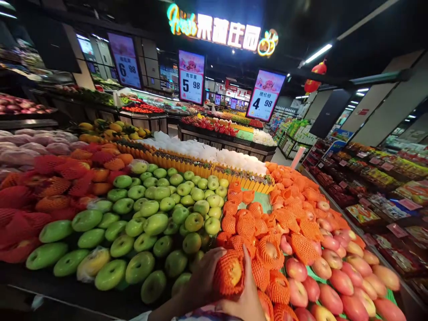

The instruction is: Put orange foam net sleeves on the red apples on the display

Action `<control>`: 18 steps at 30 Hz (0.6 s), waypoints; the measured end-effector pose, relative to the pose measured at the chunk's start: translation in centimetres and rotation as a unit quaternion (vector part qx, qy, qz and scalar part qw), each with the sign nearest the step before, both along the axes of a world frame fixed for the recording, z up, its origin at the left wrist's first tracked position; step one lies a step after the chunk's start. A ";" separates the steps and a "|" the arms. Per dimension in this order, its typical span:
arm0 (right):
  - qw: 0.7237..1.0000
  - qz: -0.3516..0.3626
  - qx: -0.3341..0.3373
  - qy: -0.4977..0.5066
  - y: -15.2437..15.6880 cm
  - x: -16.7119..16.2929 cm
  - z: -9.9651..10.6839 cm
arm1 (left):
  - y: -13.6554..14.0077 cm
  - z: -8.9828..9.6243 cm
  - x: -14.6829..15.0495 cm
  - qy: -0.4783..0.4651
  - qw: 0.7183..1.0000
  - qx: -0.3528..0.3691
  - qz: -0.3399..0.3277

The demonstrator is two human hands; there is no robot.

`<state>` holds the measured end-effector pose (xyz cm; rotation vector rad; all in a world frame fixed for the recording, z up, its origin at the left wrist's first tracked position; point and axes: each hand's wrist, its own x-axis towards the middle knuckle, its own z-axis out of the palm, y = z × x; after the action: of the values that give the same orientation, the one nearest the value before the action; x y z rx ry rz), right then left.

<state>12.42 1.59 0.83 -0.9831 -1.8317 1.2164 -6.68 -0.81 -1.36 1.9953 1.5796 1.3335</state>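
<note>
Between both of my hands is an apple in an orange foam net, its yellowish-red end showing through the opening. My left hand wraps it from the left, and my right hand closes on it from the right with the thumb pointing up. The held apple is just in front of a heap of other net-wrapped apples. To the left of my hands lie many green apples, and to the right are bare red apples.
Oranges in red nets are at the left. A low yellow picket divider runs behind the green apples, with white-wrapped fruit beyond. Packaged goods fill a shelf on the right. Price screens hang overhead.
</note>
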 end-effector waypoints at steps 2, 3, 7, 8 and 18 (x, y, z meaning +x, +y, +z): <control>0.999 0.007 0.025 -0.029 0.8 -0.1 -0.5 | 0.2 -0.5 0.2 0.001 1.000 -0.002 -0.020; 0.998 0.006 0.041 -0.050 1.3 -0.1 -0.7 | 0.2 -0.7 0.4 -0.002 0.999 -0.001 -0.034; 0.987 0.008 0.100 -0.125 2.5 0.3 -0.3 | 0.2 -0.6 1.0 -0.069 0.995 -0.009 -0.064; 0.986 0.009 0.103 -0.130 2.7 0.4 0.0 | 0.2 -0.4 1.1 -0.093 0.993 -0.021 -0.070; 0.995 0.051 0.070 -0.057 4.7 1.3 0.3 | 0.1 0.2 -0.3 -0.139 0.968 -0.136 -0.157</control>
<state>13.70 6.29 1.15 -0.9064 -2.0500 1.0931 -6.93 -0.72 -1.14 1.7175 1.1882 1.1430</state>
